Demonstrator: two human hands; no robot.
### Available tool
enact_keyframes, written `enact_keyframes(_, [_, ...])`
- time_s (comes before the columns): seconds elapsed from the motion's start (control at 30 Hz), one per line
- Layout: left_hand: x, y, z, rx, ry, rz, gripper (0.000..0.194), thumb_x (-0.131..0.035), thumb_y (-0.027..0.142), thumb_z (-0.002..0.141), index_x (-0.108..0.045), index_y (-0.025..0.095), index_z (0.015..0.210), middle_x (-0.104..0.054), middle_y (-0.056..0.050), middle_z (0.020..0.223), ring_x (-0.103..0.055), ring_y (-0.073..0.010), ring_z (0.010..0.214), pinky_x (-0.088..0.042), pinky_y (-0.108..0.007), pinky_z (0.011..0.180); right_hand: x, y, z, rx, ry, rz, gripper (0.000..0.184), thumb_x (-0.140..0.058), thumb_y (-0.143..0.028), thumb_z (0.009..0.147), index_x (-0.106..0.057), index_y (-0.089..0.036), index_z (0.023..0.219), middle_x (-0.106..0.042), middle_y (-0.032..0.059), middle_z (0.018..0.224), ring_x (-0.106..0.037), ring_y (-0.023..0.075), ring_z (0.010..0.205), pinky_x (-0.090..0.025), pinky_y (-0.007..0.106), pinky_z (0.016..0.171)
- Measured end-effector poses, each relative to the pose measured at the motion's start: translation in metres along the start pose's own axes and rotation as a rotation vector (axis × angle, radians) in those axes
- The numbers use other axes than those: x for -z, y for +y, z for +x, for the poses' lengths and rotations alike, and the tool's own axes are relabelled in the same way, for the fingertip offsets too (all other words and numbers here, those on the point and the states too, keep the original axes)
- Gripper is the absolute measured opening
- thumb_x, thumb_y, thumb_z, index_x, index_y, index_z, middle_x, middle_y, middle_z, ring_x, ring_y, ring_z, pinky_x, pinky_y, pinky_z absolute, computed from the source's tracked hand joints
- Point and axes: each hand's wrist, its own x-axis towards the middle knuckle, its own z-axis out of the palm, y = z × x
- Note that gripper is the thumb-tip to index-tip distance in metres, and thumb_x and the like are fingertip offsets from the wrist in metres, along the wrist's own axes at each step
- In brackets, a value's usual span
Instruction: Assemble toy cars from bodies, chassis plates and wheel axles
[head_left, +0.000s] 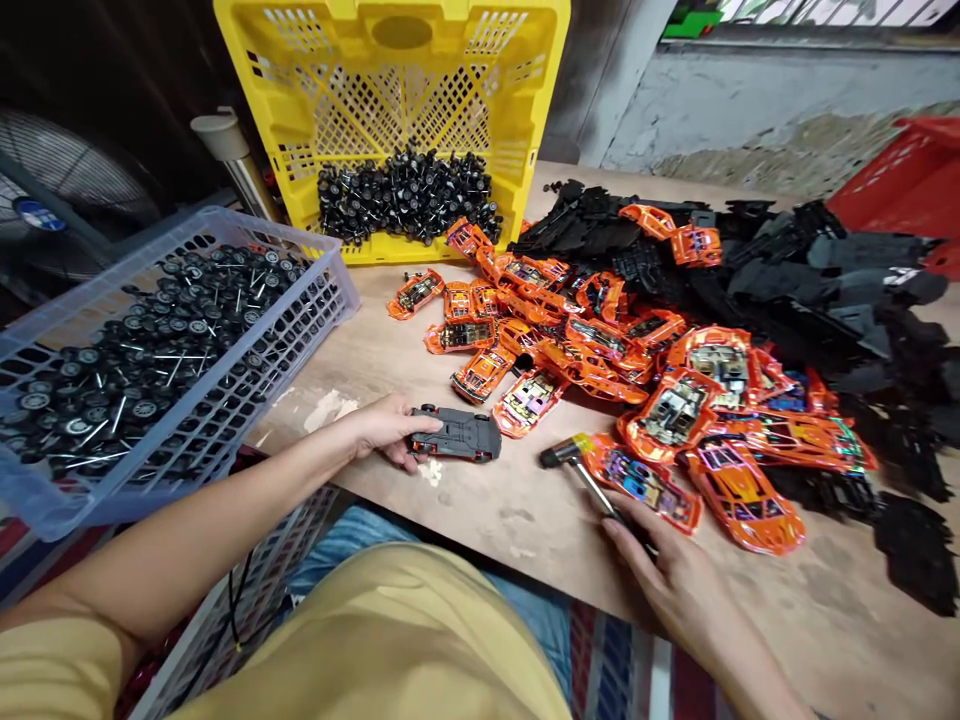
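Observation:
My left hand grips the rear end of a toy car lying upside down on the wooden table, its grey chassis facing up. My right hand holds the handle of a small hammer whose head rests on the table just right of the car. A heap of orange toy car bodies lies beyond both hands, most of them belly up.
A blue-grey basket of black wheels on axles sits at the left edge. A tipped yellow crate spills more wheels at the back. Black chassis plates pile up on the right, with a red crate behind them.

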Motion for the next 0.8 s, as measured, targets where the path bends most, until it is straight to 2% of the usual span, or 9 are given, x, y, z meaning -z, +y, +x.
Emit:
enact_keyframes(0.1, [-0.001, -0.003, -0.003, -0.010, 0.007, 0.009, 0.057, -0.080, 0.059, 0.062, -0.063, 0.011, 0.088, -0.072, -0.010, 0.066, -0.068, -0.0176, 0.048, -0.041, -0.015, 0.035, 0.004, 0.010, -0.003, -0.007, 0.118, -0.101, 0.043, -0.049, -0.051, 0.091, -0.068, -0.017, 0.111, -0.074, 0.0133, 0.104, -0.071, 0.0289, 0.093, -0.057, 0.041, 0.087])
enact_keyframes(0.2, [-0.002, -0.006, -0.005, -0.053, 0.025, 0.044, 0.062, -0.077, 0.064, 0.064, -0.063, 0.011, 0.092, -0.071, -0.008, 0.064, -0.067, -0.0172, 0.047, -0.042, -0.015, 0.035, -0.005, -0.010, -0.010, 0.056, 0.182, -0.059, 0.042, -0.050, -0.046, 0.093, -0.064, -0.017, 0.121, -0.073, 0.0127, 0.108, -0.070, 0.0269, 0.096, -0.057, 0.039, 0.088])
enact_keyframes(0.3, [-0.004, -0.011, -0.007, -0.098, 0.019, 0.058, 0.066, -0.077, 0.065, 0.063, -0.065, 0.009, 0.095, -0.070, -0.008, 0.064, -0.067, -0.0164, 0.047, -0.043, -0.014, 0.036, -0.022, -0.043, -0.013, 0.132, 0.117, 0.006, 0.040, -0.045, -0.038, 0.098, -0.058, -0.017, 0.129, -0.070, 0.0121, 0.108, -0.068, 0.0241, 0.098, -0.057, 0.035, 0.085])
enact_keyframes(0.4, [-0.006, -0.016, -0.009, -0.098, 0.016, 0.043, 0.064, -0.076, 0.064, 0.064, -0.065, 0.009, 0.094, -0.070, -0.008, 0.063, -0.066, -0.0152, 0.045, -0.043, -0.014, 0.035, -0.035, -0.065, -0.013, 0.128, 0.028, -0.005, 0.037, -0.040, -0.033, 0.100, -0.058, -0.015, 0.127, -0.067, 0.0111, 0.095, -0.067, 0.0222, 0.082, -0.058, 0.033, 0.071])
enact_keyframes(0.5, [-0.008, -0.021, -0.013, -0.090, 0.027, 0.024, 0.058, -0.076, 0.061, 0.066, -0.065, 0.009, 0.091, -0.069, -0.008, 0.061, -0.065, -0.0145, 0.044, -0.042, -0.014, 0.035, -0.038, -0.072, -0.013, 0.115, 0.059, -0.028, 0.038, -0.039, -0.032, 0.101, -0.056, -0.015, 0.130, -0.065, 0.0111, 0.095, -0.066, 0.0220, 0.083, -0.058, 0.033, 0.071])
enact_keyframes(0.63, [-0.011, -0.024, -0.014, -0.077, 0.046, 0.001, 0.056, -0.076, 0.060, 0.066, -0.065, 0.009, 0.088, -0.069, -0.007, 0.059, -0.064, -0.0146, 0.043, -0.041, -0.014, 0.034, -0.043, -0.074, -0.018, 0.163, 0.157, -0.036, 0.042, -0.042, -0.028, 0.100, -0.047, -0.018, 0.141, -0.065, 0.0140, 0.118, -0.065, 0.0244, 0.107, -0.056, 0.036, 0.090])
enact_keyframes(0.7, [-0.011, -0.025, -0.014, -0.082, 0.054, -0.003, 0.056, -0.076, 0.060, 0.067, -0.064, 0.009, 0.087, -0.069, -0.007, 0.060, -0.064, -0.0148, 0.043, -0.041, -0.014, 0.034, -0.048, -0.075, -0.021, 0.178, 0.123, -0.048, 0.045, -0.040, -0.025, 0.100, -0.045, -0.017, 0.144, -0.067, 0.0145, 0.119, -0.067, 0.0249, 0.108, -0.057, 0.036, 0.088])
enact_keyframes(0.8, [-0.011, -0.025, -0.013, -0.085, 0.056, -0.005, 0.055, -0.076, 0.059, 0.067, -0.064, 0.010, 0.088, -0.069, -0.007, 0.060, -0.065, -0.0153, 0.044, -0.042, -0.015, 0.035, -0.049, -0.079, -0.022, 0.177, 0.050, -0.056, 0.046, -0.039, -0.025, 0.100, -0.046, -0.016, 0.145, -0.071, 0.0136, 0.110, -0.071, 0.0247, 0.098, -0.060, 0.035, 0.082])
